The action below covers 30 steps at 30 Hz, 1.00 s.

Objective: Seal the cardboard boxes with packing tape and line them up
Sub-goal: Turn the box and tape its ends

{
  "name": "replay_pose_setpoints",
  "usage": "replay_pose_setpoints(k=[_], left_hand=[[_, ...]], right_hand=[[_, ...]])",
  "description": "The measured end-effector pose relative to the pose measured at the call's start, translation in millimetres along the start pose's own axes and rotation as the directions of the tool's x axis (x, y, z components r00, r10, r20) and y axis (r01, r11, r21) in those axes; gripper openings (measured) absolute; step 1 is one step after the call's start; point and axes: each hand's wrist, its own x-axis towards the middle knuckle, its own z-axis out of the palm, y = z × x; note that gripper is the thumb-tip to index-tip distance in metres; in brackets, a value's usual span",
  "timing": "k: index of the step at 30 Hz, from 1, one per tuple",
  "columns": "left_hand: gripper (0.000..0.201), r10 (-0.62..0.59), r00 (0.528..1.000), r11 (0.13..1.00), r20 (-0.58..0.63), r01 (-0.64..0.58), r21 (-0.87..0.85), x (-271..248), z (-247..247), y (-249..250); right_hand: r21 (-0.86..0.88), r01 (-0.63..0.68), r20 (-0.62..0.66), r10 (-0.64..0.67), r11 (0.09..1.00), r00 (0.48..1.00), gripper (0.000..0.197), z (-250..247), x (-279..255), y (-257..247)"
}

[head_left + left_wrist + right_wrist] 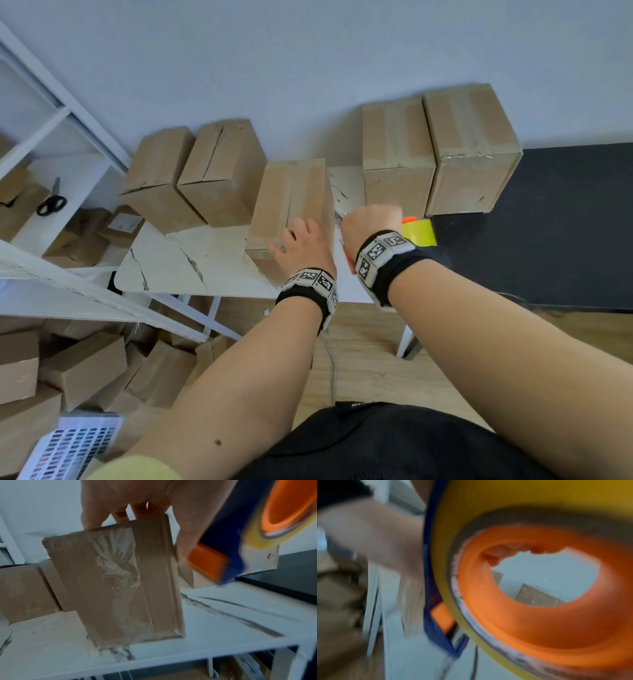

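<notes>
A brown cardboard box (291,202) stands on end on the white marble table (171,263), its near face taped over (120,582). My left hand (301,243) grips the top near corner of this box, fingers over the top edge and thumb down its right side. My right hand (371,222) holds a tape dispenser (240,540) with a blue frame, an orange hub and a yellow tape roll (530,588), just right of the box. Two boxes (191,178) stand at the back left and two taped boxes (438,150) at the back right.
A dark table (548,222) adjoins on the right. A white shelf (51,192) on the left holds black scissors (51,202). Several boxes (68,370) lie piled on the floor at lower left. A wall stands right behind the boxes.
</notes>
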Motion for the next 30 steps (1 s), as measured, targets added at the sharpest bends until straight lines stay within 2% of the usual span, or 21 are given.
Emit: replay_pose_setpoints(k=[3, 10, 13, 16, 19, 21, 24, 27, 30], left_hand=[[0.036, 0.037, 0.994, 0.999, -0.103, -0.033, 0.041, -3.6, 5.4, -2.5], [0.045, 0.043, 0.999, 0.999, -0.021, -0.043, -0.003, -1.8, 0.9, -3.2], [0.060, 0.064, 0.995, 0.998, 0.080, -0.065, 0.011, -0.7, -8.4, -6.0], [0.080, 0.150, 0.973, 0.989, 0.174, -0.149, -0.020, 4.0, -19.0, -17.4], [0.081, 0.250, 0.945, 0.963, 0.210, -0.219, -0.160, 7.2, -25.7, -37.8], [0.083, 0.258, 0.944, 0.949, 0.206, -0.207, -0.240, 8.4, -30.2, -53.3], [0.090, 0.168, 0.971, 0.975, 0.169, -0.138, -0.173, 10.2, -29.6, -78.1], [0.092, 0.029, 0.973, 0.985, 0.230, 0.010, -0.169, 13.4, -23.7, -100.5], [0.083, 0.018, 0.959, 0.964, 0.281, 0.058, -0.259, 17.2, -21.3, -113.7]], right_hand=[[-0.010, -0.043, 0.097, 0.043, 0.999, 0.994, 0.022, 28.2, -11.8, 12.3], [0.223, -0.321, 0.182, 0.285, 0.920, 0.941, 0.039, 42.6, -3.3, 37.1], [0.341, -0.402, 0.205, 0.350, 0.850, 0.914, 0.033, 47.4, 1.9, 43.6], [0.345, -0.412, 0.215, 0.356, 0.844, 0.909, 0.024, 54.8, 2.6, 39.3], [0.265, -0.371, 0.200, 0.325, 0.890, 0.924, 0.029, 65.9, 0.6, 34.4], [0.231, -0.346, 0.220, 0.298, 0.909, 0.929, 0.030, 76.6, 0.8, 32.5], [0.215, -0.314, 0.222, 0.267, 0.925, 0.938, 0.025, 92.9, 4.0, 28.5], [0.236, -0.327, 0.238, 0.271, 0.915, 0.933, 0.022, 100.7, 6.0, 22.9], [0.233, -0.346, 0.230, 0.294, 0.909, 0.928, 0.029, 95.2, 9.6, 14.4]])
